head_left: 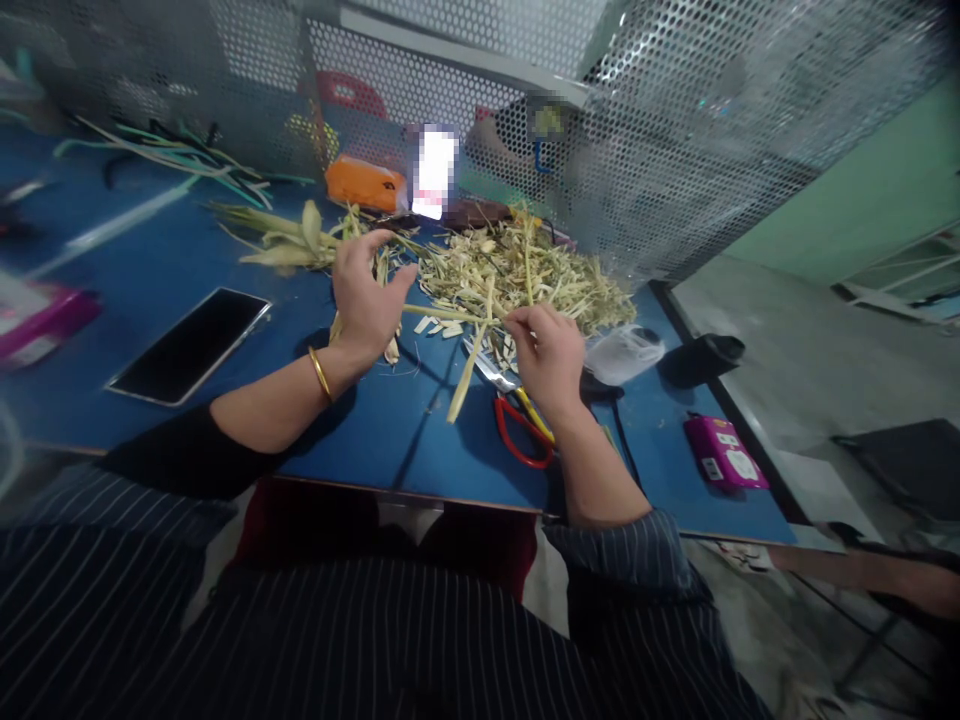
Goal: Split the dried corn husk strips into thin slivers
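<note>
My right hand [551, 358] pinches pale, flat plant strips [466, 375] that cross each other above the blue table, thumb and forefinger closed near the crossing. To the left, my left hand [367, 300] is raised with thumb and fingers apart, and one strip stretches from the crossing toward it. Scissors [501, 425] with red and yellow handles lie under and beside my right hand, blades pointing away. Behind both hands spreads a heap of dry plant scraps [540, 265]. A bundle of longer husk leaves [289, 240] lies beyond my left hand, which partly hides it.
A dark phone [191, 345] lies at left. An orange packet [365, 185] and a bright screen [433, 175] stand by the perforated metal partition [675, 130]. At right are a clear plastic bag [626, 352], a black cylinder [699, 358] and a purple pack [726, 452].
</note>
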`<act>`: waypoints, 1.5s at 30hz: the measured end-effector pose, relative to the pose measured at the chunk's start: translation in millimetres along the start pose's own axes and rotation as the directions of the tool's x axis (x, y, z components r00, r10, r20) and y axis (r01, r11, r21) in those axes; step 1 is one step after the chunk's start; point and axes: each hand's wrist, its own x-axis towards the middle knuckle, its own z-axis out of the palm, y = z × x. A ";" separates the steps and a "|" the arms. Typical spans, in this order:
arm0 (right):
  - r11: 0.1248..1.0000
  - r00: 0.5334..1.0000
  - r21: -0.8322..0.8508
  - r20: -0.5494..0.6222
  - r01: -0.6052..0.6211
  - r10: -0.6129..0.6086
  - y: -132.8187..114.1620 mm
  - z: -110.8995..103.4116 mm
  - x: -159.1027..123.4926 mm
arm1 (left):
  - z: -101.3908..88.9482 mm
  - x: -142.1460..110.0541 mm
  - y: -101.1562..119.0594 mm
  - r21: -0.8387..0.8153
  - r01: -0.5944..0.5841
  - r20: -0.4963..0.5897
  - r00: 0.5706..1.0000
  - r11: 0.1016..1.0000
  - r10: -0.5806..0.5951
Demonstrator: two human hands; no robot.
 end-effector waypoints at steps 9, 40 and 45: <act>0.982 0.982 0.017 0.020 0.190 -0.190 -8.2 3.6 -1.9 | 15.6 -14.0 -5.8 0.000 -0.081 0.609 0.790 0.997 0.064; 0.934 0.976 0.337 0.214 -0.116 0.044 -9.8 3.6 1.3 | 16.2 -31.6 5.1 -0.004 0.319 0.694 0.683 0.948 -0.228; 0.638 0.857 0.597 0.467 -0.486 0.216 -23.3 11.4 1.5 | 22.8 -48.8 11.2 0.129 0.258 0.799 0.545 0.958 -0.254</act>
